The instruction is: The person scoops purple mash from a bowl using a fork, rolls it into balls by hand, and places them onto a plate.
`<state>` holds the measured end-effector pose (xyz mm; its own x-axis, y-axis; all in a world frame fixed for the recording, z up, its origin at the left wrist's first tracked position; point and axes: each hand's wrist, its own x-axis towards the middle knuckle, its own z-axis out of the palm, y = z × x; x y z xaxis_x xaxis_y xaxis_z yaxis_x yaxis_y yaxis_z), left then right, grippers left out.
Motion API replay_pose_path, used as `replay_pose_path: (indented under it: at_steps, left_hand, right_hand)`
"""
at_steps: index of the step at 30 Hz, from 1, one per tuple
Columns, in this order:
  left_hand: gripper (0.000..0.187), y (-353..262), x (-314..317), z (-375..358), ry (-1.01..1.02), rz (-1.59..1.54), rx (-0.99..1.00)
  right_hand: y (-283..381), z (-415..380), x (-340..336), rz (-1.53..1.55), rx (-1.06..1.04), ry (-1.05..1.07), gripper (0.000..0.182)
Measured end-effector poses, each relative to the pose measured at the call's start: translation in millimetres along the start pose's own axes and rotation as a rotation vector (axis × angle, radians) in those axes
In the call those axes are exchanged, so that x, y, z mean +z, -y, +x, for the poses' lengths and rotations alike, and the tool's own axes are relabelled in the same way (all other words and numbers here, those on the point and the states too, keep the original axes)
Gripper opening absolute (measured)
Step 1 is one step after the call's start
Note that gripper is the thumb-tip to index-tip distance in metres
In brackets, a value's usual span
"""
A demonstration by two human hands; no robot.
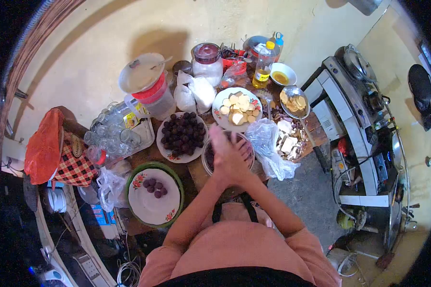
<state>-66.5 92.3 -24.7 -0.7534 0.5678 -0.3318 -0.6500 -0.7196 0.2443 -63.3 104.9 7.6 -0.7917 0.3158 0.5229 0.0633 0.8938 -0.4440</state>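
My left hand and my right hand are pressed palm to palm above a bowl at the table's middle. Anything between the palms is hidden. Dark contents show in the bowl beneath my fingers. Left of my hands, a white plate carries a heap of dark purple balls. Nearer my body, several purple balls lie in a floral dish set in a green-rimmed basin. Behind my hands, another floral plate bears pale round slices.
An oil bottle, a lidded glass jar and a bag of white powder stand at the back. A crumpled plastic bag and a skimmer of brown pieces lie right. Glass jars crowd the left; a stove stands far right.
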Motion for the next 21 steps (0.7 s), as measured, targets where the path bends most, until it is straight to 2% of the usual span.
replay_pose_path:
  at_steps: [1, 2, 3, 5, 7, 9, 10, 13, 14, 16, 17, 19, 20, 21]
  left_hand:
    - [0.082, 6, -23, 16, 0.055, -0.029, -0.018]
    - [0.078, -2, -11, 5, 0.040, -0.047, -0.024]
    - [0.074, -17, 19, -22, 0.026, -0.065, -0.029]
    - [0.066, -38, 62, -60, -0.002, -0.106, -0.041]
    - [0.081, -24, 54, -44, 0.100, 0.039, 0.089]
    - [0.079, -22, 18, -25, 0.351, 0.042, 0.065]
    - [0.076, -29, 24, -30, 0.271, 0.049, 0.156]
    - [0.075, -48, 66, -66, -0.037, 0.050, -0.012]
    - [0.073, -37, 64, -63, -0.080, 0.044, 0.000]
    - [0.073, -15, 24, -29, 0.172, 0.142, 0.068]
    - [0.074, -16, 28, -26, 0.298, 0.194, 0.099]
    - [0.071, -23, 31, -33, 0.175, 0.084, 0.096]
    - [0.070, -31, 49, -46, 0.115, 0.026, 0.096]
    - [0.069, -35, 66, -59, 0.052, -0.034, 0.094]
  right_hand:
    - [10, -15, 17, -0.158, 0.189, -0.226, 0.066]
    - [-2, 9, -32, -0.030, -0.289, 0.070, 0.064]
    - [-13, 35, -82, 0.236, -0.678, 0.498, 0.062]
    - [-24, 48, -68, 0.095, -0.533, 0.507, 0.060]
    - [-12, 43, -60, 0.194, -0.533, 0.413, 0.058]
    - [-13, 6, -33, 0.257, -0.595, 0.348, 0.058]
    - [-12, 0, -27, 0.284, -0.626, 0.313, 0.059]
    - [-23, 47, -73, 0.137, -0.538, 0.564, 0.059]
    - [-19, 53, -73, 0.195, -0.478, 0.483, 0.062]
    - [0, 44, -90, 0.210, -0.656, 0.541, 0.065]
    - [10, 37, -100, 0.218, -0.742, 0.567, 0.066]
    - [7, 36, -98, 0.185, -0.728, 0.677, 0.066]
    - [-11, 39, -85, 0.145, -0.626, 0.764, 0.066]
    - [-18, 35, -72, 0.080, -0.511, 0.643, 0.068]
